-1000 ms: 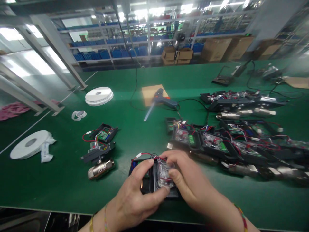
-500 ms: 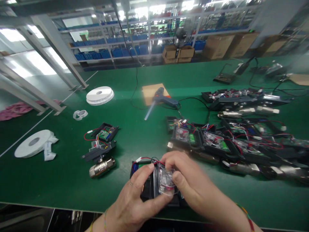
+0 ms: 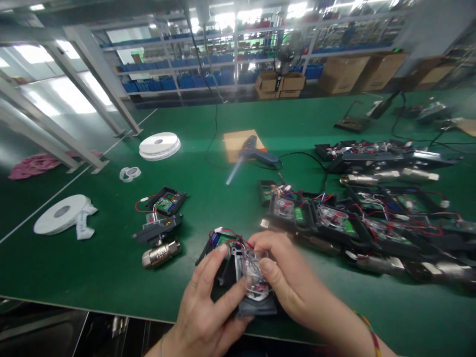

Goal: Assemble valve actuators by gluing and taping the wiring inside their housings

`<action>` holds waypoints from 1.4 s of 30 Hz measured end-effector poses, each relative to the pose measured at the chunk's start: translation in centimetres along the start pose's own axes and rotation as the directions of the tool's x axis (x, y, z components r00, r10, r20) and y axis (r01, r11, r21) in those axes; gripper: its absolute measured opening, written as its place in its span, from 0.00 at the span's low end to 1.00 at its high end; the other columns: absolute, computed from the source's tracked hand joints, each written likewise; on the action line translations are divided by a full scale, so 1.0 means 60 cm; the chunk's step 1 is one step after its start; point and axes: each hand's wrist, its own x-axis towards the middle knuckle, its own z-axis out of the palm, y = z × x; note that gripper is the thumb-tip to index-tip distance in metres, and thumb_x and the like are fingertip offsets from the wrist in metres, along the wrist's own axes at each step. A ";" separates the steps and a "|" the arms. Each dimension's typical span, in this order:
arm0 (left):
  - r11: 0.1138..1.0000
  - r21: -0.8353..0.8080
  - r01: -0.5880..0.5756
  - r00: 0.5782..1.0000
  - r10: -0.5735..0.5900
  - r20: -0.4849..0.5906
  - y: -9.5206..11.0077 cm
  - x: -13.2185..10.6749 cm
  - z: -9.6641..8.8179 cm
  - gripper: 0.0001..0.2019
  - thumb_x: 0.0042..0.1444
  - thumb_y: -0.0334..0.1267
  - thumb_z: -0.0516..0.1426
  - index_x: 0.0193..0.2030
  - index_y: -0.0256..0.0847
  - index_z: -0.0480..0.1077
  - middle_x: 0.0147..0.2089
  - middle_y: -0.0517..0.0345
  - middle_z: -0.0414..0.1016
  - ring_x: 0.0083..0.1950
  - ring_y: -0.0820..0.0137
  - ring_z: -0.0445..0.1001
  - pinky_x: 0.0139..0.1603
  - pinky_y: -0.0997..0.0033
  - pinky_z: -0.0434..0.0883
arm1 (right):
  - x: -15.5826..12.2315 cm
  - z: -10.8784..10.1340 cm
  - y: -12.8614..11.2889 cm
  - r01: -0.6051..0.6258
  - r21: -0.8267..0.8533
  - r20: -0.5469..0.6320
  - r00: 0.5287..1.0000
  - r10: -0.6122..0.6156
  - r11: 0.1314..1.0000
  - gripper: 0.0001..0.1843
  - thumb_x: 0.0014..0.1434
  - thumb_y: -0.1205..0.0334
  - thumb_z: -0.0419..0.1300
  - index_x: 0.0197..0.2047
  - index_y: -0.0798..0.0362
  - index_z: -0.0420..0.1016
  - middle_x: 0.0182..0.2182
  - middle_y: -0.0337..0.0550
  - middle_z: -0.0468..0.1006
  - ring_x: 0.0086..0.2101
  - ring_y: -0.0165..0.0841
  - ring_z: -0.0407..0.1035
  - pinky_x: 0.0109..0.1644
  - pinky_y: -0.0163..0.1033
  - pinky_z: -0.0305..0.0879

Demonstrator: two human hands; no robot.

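Near the front edge of the green table, my left hand (image 3: 208, 297) is closed around the left and near sides of a black plastic housing (image 3: 256, 308), its thumb pressing by the clear part. Inside that housing sits a clear plastic-cased module (image 3: 256, 275) with red and black wires. My right hand (image 3: 288, 277) grips this module from the right, thumb on top and fingers curled at its far side. A black cover with a green circuit board (image 3: 222, 241) lies open to the left, joined by wires. The housing's underside is hidden.
To the left is a similar opened unit (image 3: 159, 230) on a metal valve (image 3: 161, 254). Rolls of white labels (image 3: 59, 212) lie farther left. Beyond my hands is a glue gun (image 3: 256, 151) on cardboard. Several wired housings on valves (image 3: 327, 218) line the right side.
My left hand's fingers have shifted, with the thumb drawn back from the module's near edge, so more of the housing shows. The open cover appears more tilted. The whole view has shifted slightly.
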 end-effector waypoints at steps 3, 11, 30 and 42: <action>0.995 0.104 0.003 0.996 -0.012 0.091 0.007 0.024 -0.014 0.27 0.60 0.37 0.60 0.67 0.46 0.66 0.72 0.30 0.51 0.69 0.42 0.59 0.55 0.36 0.74 | 0.002 0.002 0.002 -0.003 -0.012 -0.026 1.000 0.003 1.000 0.11 0.76 0.56 0.43 0.46 0.48 0.64 0.43 0.43 0.75 0.42 0.37 0.69 0.45 0.43 0.64; 0.877 0.475 -0.070 0.981 -0.027 0.195 0.029 0.051 -0.025 0.33 0.53 0.33 0.59 0.68 0.42 0.64 0.53 0.30 0.69 0.49 0.46 0.72 0.41 0.40 0.78 | 0.010 0.012 0.002 -0.019 -0.027 -0.062 0.998 0.018 0.999 0.10 0.75 0.57 0.45 0.46 0.48 0.65 0.41 0.43 0.76 0.40 0.37 0.70 0.43 0.42 0.65; 0.833 0.531 -0.158 0.880 -0.125 0.458 0.058 0.089 -0.026 0.23 0.49 0.26 0.56 0.54 0.31 0.74 0.20 0.55 0.75 0.19 0.64 0.73 0.23 0.65 0.71 | 0.017 0.010 0.001 0.045 -0.072 0.005 0.999 -0.045 0.996 0.14 0.76 0.54 0.43 0.49 0.51 0.66 0.43 0.47 0.77 0.42 0.39 0.71 0.44 0.45 0.64; 0.976 0.165 -0.144 0.987 0.129 0.097 0.013 0.022 -0.024 0.17 0.62 0.25 0.55 0.58 0.28 0.68 0.41 0.46 0.80 0.38 0.62 0.78 0.46 0.55 0.78 | 0.016 0.011 0.008 -0.053 -0.079 0.045 0.997 0.057 0.995 0.09 0.74 0.56 0.48 0.50 0.49 0.65 0.43 0.44 0.75 0.42 0.40 0.68 0.45 0.46 0.62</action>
